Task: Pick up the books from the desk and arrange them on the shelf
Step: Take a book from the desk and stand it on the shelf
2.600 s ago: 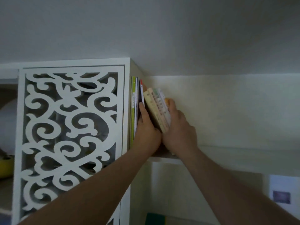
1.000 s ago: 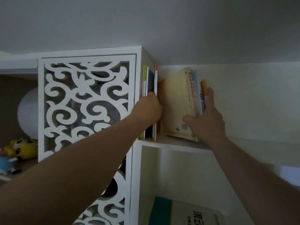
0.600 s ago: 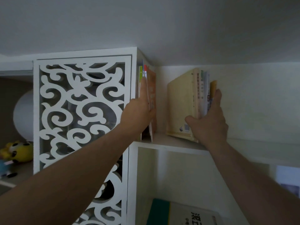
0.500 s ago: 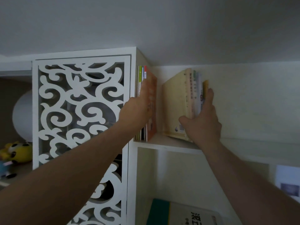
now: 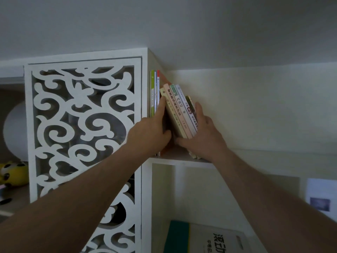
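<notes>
A bundle of several books (image 5: 177,110) stands on the top shelf board (image 5: 175,158), spines toward me, leaning left. My right hand (image 5: 201,136) grips the bundle low down, thumb at its left foot and fingers along its right side. A few thin books (image 5: 154,92) stand upright against the shelf's left wall, with an orange book (image 5: 164,79) behind them. My left hand (image 5: 152,133) reaches up with straight fingers that press on the thin books, just left of the leaning bundle.
A white carved scroll panel (image 5: 83,125) closes the compartment to the left. Behind it are a pale round lamp (image 5: 13,128) and a yellow plush toy (image 5: 12,174). A green-and-white book (image 5: 206,238) lies flat on the lower shelf. The ceiling sits close above.
My right hand has brought the bundle left, closing the gap to the thin books, and it now leans toward them. My left hand stays at the thin books with its fingers stretched higher.
</notes>
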Tool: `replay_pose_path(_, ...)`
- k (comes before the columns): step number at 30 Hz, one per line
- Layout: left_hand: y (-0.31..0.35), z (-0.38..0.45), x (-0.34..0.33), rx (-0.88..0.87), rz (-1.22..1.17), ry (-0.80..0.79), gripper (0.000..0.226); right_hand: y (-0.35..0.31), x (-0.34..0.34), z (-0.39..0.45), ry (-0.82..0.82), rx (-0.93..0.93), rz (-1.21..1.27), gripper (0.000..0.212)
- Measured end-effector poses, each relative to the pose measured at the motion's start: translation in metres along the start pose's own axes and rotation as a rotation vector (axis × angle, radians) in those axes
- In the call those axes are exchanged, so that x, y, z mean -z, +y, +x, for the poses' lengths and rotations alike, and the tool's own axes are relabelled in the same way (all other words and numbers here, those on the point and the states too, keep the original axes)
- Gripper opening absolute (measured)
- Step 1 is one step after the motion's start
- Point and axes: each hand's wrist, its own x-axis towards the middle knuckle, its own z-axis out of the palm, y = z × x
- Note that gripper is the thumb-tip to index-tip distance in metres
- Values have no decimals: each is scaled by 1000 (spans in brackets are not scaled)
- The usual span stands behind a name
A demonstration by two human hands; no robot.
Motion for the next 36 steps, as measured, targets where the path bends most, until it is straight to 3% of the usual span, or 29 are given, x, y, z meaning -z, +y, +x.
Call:
replay_pose_path(3, 5, -8, -8, -31, 51, 19, 99, 5, -1, -5, -22, 5, 38, 144)
replay_pose_path(7, 18, 2, -2, 40, 167, -48, 84, 17, 5, -6, -99, 1, 113, 136)
replay_pose_path(10, 34, 14, 10, -144, 50, 224, 49, 21, 6, -12, -132, -45, 50, 145)
replay_pose_path(12, 43, 34, 7, -307, 61, 398, 46, 21, 2, -12, -128, -109, -54, 148)
replay_pose_path(13, 48, 45, 3, -340, 89, 408, 48, 22, 0, -11, -131, -126, -83, 149)
replay_pose_path(17, 55, 73, -31, -274, 281, 213, 54, 35, 9, -7, -227, -92, 150, 142)
replay_pose_path(20, 51, 73, -51, -251, 348, 238, 49, 50, 24, -9, -240, -154, 359, 92)
replay_pose_path(23, 50, 74, -53, -269, 363, 221, 48, 57, 23, -11, -167, -143, 260, 53)
replay_pose_path(27, 51, 67, -49, -244, 335, 122, 53, 51, 28, -19, -168, -119, 200, 53)
replay_pose_path(30, 58, 27, -57, -284, 284, 18, 61, 43, 25, -32, -87, -94, -148, 47)
replay_pose_path(33, 64, -45, -69, -387, 6, -94, 60, 42, 20, -65, 98, 104, -410, 41)
replay_pose_path(36, 59, -133, -83, -451, -339, -30, 51, 73, 7, -140, 237, 349, -264, 44)
